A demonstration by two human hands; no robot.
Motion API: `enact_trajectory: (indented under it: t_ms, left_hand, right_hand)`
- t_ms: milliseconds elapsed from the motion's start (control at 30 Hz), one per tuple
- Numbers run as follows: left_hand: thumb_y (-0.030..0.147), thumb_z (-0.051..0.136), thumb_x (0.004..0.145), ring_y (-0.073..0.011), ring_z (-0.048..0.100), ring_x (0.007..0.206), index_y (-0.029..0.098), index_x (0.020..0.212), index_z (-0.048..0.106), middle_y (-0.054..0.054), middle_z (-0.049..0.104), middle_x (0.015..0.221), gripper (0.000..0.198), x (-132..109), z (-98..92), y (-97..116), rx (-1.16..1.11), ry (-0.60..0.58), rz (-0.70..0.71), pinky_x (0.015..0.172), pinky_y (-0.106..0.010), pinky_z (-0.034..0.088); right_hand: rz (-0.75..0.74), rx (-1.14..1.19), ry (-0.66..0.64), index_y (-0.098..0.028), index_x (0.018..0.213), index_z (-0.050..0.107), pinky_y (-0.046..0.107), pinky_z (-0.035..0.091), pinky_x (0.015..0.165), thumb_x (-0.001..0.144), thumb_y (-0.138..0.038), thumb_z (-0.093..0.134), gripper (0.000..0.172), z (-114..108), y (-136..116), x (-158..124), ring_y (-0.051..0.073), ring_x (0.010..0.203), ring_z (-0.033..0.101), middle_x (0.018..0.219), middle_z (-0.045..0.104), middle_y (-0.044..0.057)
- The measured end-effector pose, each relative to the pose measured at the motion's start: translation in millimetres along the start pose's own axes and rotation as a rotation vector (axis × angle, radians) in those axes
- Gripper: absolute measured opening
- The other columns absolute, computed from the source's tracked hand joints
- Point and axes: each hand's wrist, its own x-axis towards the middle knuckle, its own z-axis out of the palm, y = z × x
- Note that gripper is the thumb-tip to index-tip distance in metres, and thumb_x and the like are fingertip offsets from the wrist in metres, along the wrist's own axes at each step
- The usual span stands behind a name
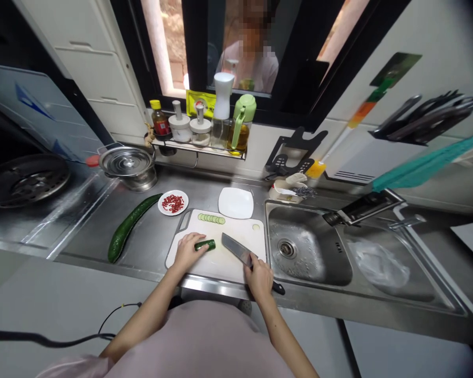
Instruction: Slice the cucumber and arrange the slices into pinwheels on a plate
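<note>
A white cutting board (220, 268) lies on the steel counter in front of me. My left hand (188, 251) grips a short piece of cucumber (205, 245) on the board, its cut end facing right. In my right hand (259, 276) is the black handle of a kitchen knife (238, 249). The blade lies low over the board, pointing up and left, a little apart from the cucumber piece. A row of overlapping cucumber slices (212, 218) lies along the board's far side. One lone slice (256, 227) is at its far right corner.
A whole cucumber (132, 227) lies left of the board, beside a white plate of chopped red pieces (173, 203). Behind the board stands a white square plate (235, 203). The sink (311, 252) is to the right; a lidded steel pot (130, 167) and seasoning rack (199, 147) are behind.
</note>
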Motion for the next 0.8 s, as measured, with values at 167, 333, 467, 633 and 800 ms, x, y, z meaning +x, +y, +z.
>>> enact_trajectory:
  t_ms: [167, 333, 467, 633, 800]
  left_hand:
    - [0.025, 0.065, 0.075, -0.0252, 0.053, 0.113, 0.031, 0.127, 0.058, -0.004, 0.062, 0.119, 0.053, -6.7, -3.1, 2.0, 0.14, -0.21, 0.066, 0.1, -0.04, 0.035]
    - [0.012, 0.056, 0.074, -0.0221, 0.056, 0.108, 0.028, 0.124, 0.061, -0.005, 0.064, 0.113, 0.053, -3.8, -1.3, 0.3, 0.087, -0.196, 0.07, 0.096, -0.034, 0.041]
    - [0.02, 0.063, 0.072, -0.0212, 0.06, 0.103, 0.026, 0.12, 0.063, -0.004, 0.066, 0.114, 0.048, 2.8, -4.3, -13.1, -0.038, -0.082, -0.052, 0.093, -0.031, 0.045]
    - [0.029, 0.067, 0.072, -0.0225, 0.063, 0.099, 0.026, 0.122, 0.062, -0.005, 0.069, 0.111, 0.05, 29.5, -19.5, -34.2, -0.037, 0.131, -0.319, 0.089, -0.032, 0.047]
    - [0.031, 0.067, 0.072, -0.0249, 0.063, 0.1, 0.028, 0.121, 0.062, -0.006, 0.068, 0.112, 0.049, 59.2, -26.8, -41.0, 0.062, 0.204, -0.454, 0.086, -0.033, 0.047]
  right_hand:
    - [-0.006, 0.006, -0.009, -0.02, 0.134, 0.052, 0.029, 0.036, 0.086, 0.09, -0.033, 0.051, 0.047, 3.6, -3.9, -1.4, 0.022, 0.104, 0.058, 0.109, 0.067, 0.008]
    - [-0.011, 0.0, -0.021, -0.02, 0.135, 0.052, 0.03, 0.037, 0.086, 0.09, -0.032, 0.048, 0.047, 6.3, -5.0, -2.5, 0.022, 0.103, 0.058, 0.109, 0.067, 0.01]
    - [-0.011, -0.007, -0.022, -0.019, 0.134, 0.053, 0.031, 0.038, 0.085, 0.09, -0.033, 0.048, 0.046, 7.0, -2.4, -4.2, 0.023, 0.103, 0.058, 0.108, 0.067, 0.01]
    - [-0.019, -0.018, -0.013, -0.019, 0.135, 0.052, 0.031, 0.038, 0.086, 0.089, -0.032, 0.048, 0.047, 8.4, 0.6, -5.7, 0.023, 0.103, 0.058, 0.106, 0.067, 0.009]
    - [-0.018, -0.024, -0.021, -0.019, 0.135, 0.051, 0.031, 0.039, 0.085, 0.09, -0.033, 0.047, 0.048, 12.9, 1.6, -4.4, 0.023, 0.103, 0.058, 0.107, 0.067, 0.01]
